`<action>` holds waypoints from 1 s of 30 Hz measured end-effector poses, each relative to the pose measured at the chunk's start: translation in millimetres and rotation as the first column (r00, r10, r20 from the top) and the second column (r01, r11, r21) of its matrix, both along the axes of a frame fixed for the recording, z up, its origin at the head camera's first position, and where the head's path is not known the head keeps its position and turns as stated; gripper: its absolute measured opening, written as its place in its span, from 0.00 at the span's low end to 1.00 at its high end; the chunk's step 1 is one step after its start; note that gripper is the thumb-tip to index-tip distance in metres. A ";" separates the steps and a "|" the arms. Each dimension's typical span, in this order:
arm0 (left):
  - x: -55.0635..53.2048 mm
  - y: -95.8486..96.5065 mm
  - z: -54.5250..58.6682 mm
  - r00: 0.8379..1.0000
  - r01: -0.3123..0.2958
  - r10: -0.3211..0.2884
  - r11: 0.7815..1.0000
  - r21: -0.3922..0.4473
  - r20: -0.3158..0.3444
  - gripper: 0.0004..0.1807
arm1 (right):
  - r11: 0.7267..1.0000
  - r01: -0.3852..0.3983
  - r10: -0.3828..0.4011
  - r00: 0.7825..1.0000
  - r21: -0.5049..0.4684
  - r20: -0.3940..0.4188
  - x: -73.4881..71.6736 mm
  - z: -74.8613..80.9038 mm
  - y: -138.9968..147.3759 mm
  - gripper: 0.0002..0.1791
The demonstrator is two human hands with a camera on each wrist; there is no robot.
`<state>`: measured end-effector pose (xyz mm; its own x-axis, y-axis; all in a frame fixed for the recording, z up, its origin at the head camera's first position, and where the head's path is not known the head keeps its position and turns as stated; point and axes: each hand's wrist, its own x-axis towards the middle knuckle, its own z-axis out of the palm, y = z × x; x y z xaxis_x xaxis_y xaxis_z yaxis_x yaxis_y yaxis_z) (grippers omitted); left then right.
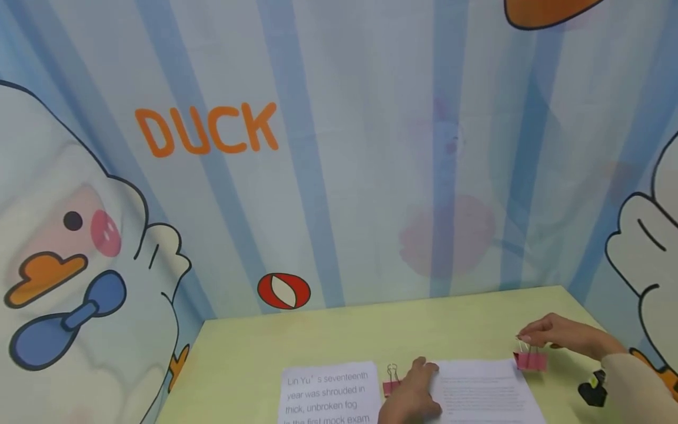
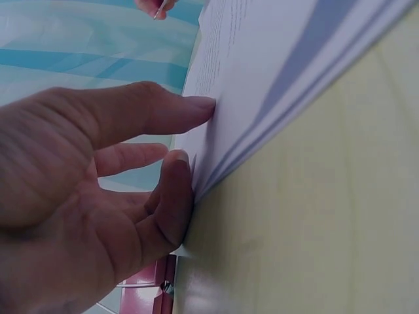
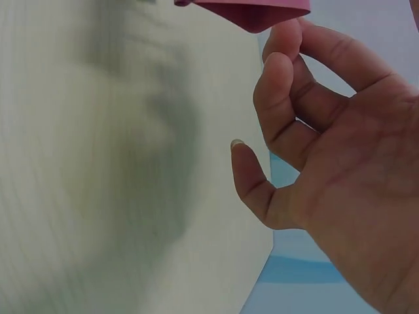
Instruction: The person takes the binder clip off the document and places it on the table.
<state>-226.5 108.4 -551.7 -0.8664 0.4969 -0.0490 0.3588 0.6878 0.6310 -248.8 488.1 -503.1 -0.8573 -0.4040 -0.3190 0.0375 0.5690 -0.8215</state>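
My right hand (image 1: 569,335) pinches the wire handles of a pink binder clip (image 1: 531,362) at the top right corner of a stack of printed paper (image 1: 479,394). Whether the clip bites the sheets cannot be told. In the right wrist view the pink clip (image 3: 258,12) shows only in part, above the fingertips (image 3: 275,75). My left hand (image 1: 410,394) rests at the stack's left edge. Its thumb lies on the top page, and the other fingers touch the side, as the left wrist view shows. Just beyond that hand stands a second pink binder clip (image 1: 391,387), partly hidden.
Left of the hands lies a sheet in large print (image 1: 328,394). A small black object (image 1: 593,391) is near the right sleeve (image 1: 632,383). The pale yellow table (image 1: 254,347) ends at a curtain (image 1: 365,176) with duck pictures.
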 end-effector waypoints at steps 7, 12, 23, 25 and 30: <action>-1.4 -1.5 5.9 1.000 0.012 -0.012 1.000 -0.016 0.002 0.40 | 1.000 0.009 -0.009 0.998 -0.008 0.058 5.3 -11.6 11.5 0.25; -1.6 0.1 5.2 1.000 0.019 -0.019 1.000 -0.017 0.007 0.40 | 0.999 -0.002 0.004 0.996 -0.032 0.087 8.1 -19.1 16.8 0.23; -2.3 2.0 -2.5 0.999 0.044 -0.044 0.999 -0.027 -0.028 0.41 | 0.947 -0.110 0.153 0.981 -0.301 0.123 2.6 -41.6 20.1 0.18; -2.6 2.2 -2.5 0.999 0.033 -0.034 0.999 -0.028 -0.028 0.41 | 0.941 -0.127 0.170 0.979 -0.313 0.112 1.1 -43.4 20.6 0.18; -3.8 2.9 -2.6 0.999 0.030 -0.031 0.999 -0.020 -0.025 0.40 | 0.948 -0.124 0.161 0.982 -0.294 0.103 -1.0 -43.7 22.6 0.17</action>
<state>-230.3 111.2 -554.3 -0.8520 0.5222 -0.0375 0.3952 0.6885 0.6081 -249.8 510.6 -546.9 -0.7451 -0.6087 -0.2725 0.0850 0.3186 -0.9441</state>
